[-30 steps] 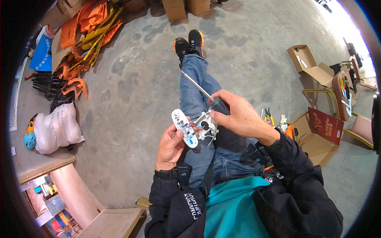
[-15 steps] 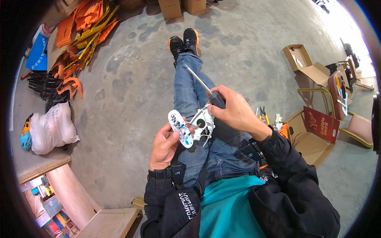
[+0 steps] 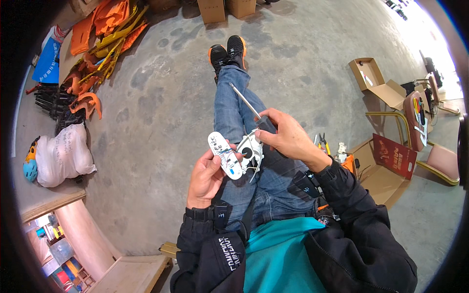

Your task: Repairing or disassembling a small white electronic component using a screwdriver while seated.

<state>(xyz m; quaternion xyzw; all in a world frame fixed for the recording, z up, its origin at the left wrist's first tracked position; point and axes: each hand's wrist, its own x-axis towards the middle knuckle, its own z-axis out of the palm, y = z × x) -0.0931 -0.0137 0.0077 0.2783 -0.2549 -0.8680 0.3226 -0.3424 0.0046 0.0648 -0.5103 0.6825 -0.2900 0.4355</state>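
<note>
A white oval circuit board [image 3: 224,156] with small dark parts is pinched in my left hand [image 3: 206,179], tilted over my thighs. Thin wires run from it toward a white plastic housing [image 3: 251,150] with a round dark part in its middle. My right hand [image 3: 288,134] is closed around the dark handle of a screwdriver [image 3: 249,106], whose metal shaft points away toward my shoes. The fingers of that hand also meet the upper edge of the housing; whether they grip it is hidden. The screwdriver tip touches nothing.
Right of my legs are pliers [image 3: 323,142] and an open cardboard box [image 3: 386,180] with a red panel. A chair [image 3: 415,119] carries tools. Orange and yellow plastic parts [image 3: 97,53] pile up at the far left, above a white bag [image 3: 66,156]. Another open carton [image 3: 373,80] lies far right.
The circuit board has tilted slightly in my left hand, and that hand has shifted a little to the right. My right hand still holds the screwdriver in nearly the same place.
</note>
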